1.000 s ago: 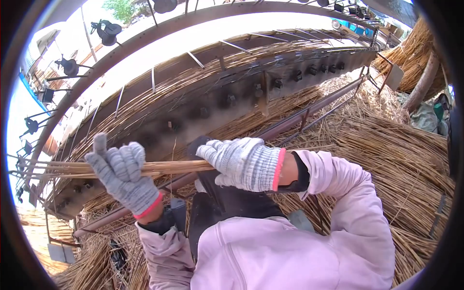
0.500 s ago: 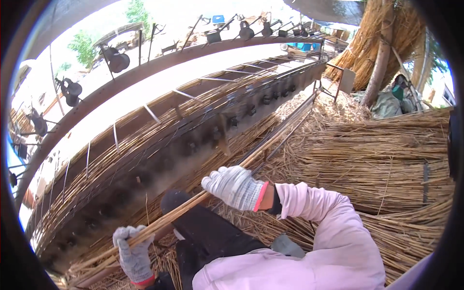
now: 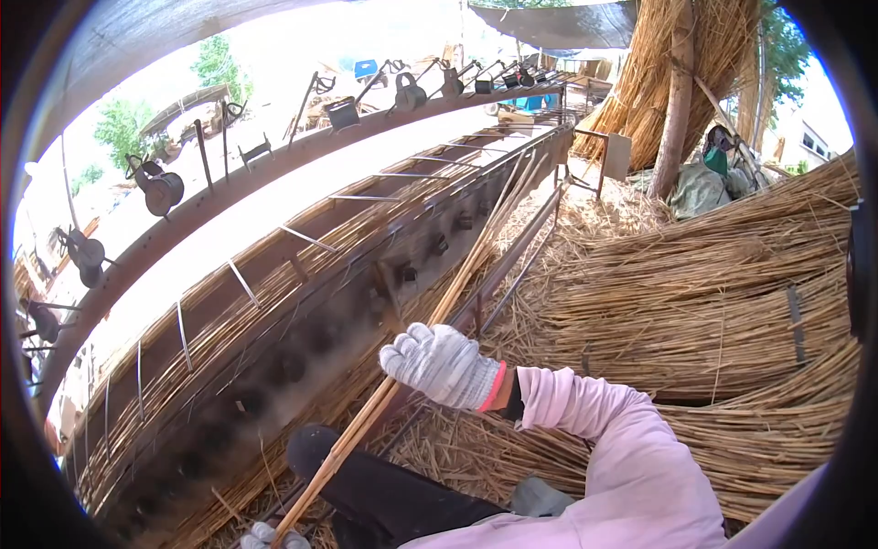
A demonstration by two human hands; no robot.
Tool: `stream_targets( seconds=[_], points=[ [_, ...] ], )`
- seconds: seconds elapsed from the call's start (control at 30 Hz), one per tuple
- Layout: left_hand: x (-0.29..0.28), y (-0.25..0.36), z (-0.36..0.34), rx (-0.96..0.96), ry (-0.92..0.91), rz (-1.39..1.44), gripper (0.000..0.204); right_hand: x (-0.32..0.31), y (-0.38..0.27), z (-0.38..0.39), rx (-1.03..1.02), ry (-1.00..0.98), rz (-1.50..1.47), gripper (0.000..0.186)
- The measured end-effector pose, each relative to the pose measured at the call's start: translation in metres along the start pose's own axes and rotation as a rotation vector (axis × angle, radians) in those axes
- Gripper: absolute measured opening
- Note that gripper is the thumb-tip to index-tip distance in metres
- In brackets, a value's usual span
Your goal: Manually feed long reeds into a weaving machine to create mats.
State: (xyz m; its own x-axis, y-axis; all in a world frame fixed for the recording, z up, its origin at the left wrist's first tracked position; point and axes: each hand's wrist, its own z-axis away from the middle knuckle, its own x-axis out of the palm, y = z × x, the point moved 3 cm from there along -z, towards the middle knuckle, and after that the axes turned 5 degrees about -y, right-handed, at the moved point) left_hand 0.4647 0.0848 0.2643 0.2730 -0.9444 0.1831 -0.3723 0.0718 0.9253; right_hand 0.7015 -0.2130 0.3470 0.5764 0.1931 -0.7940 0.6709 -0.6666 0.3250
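Note:
A thin bundle of long tan reeds (image 3: 366, 416) runs slantwise from the lower left up toward the far end of a long metal frame (image 3: 334, 334). My right hand (image 3: 439, 366), in a grey-white knit glove with a pink cuff, is closed around the bundle's middle. At the bottom edge, my left hand (image 3: 274, 537), gloved the same way, is closed around the near end; most of it is cut off by the picture's edge. The reeds pass over my dark-trousered leg (image 3: 393, 480), beside the frame.
Laid reeds (image 3: 210, 334) with pale cross strips line the frame. Dark weights (image 3: 165, 192) hang along a curved rail (image 3: 206, 197) beyond. Reed piles (image 3: 677, 311) lie to my right. A wooden post (image 3: 677, 110) and tall reed stack (image 3: 626, 64) stand at the far right.
The reed bundle has swung steeper, its far end now up beside the frame. My left hand has dropped toward the bottom edge. The view has shifted slightly.

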Motion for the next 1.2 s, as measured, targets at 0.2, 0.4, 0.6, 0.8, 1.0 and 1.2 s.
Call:
stream_targets(
  seconds=[0.2,0.4,0.6,0.8,1.0,1.2],
  points=[
    [0.045,0.023,-0.043,-0.152,-0.157,0.389,0.028,0.014,0.068,0.003,0.024,0.036,0.058,0.028],
    [0.128,-0.003,-0.124,-0.126,-0.157,0.509,0.024,0.045,0.180,-0.003,0.141,0.073,0.116,0.029],
    [0.256,-0.064,-0.255,-0.117,-0.335,0.682,0.026,0.087,0.258,-0.045,0.503,0.176,0.129,0.031],
    [0.325,-0.111,-0.322,-0.238,-0.257,0.781,0.028,0.139,0.214,-0.092,0.306,0.133,-0.048,0.025],
    [0.262,-0.052,-0.282,-0.028,-0.434,0.621,0.026,0.128,0.231,-0.070,0.351,0.292,-0.188,0.026],
    [0.179,0.021,-0.215,0.132,-0.513,0.451,0.025,0.098,0.219,-0.050,0.300,0.484,-0.142,0.027]
  ],
)
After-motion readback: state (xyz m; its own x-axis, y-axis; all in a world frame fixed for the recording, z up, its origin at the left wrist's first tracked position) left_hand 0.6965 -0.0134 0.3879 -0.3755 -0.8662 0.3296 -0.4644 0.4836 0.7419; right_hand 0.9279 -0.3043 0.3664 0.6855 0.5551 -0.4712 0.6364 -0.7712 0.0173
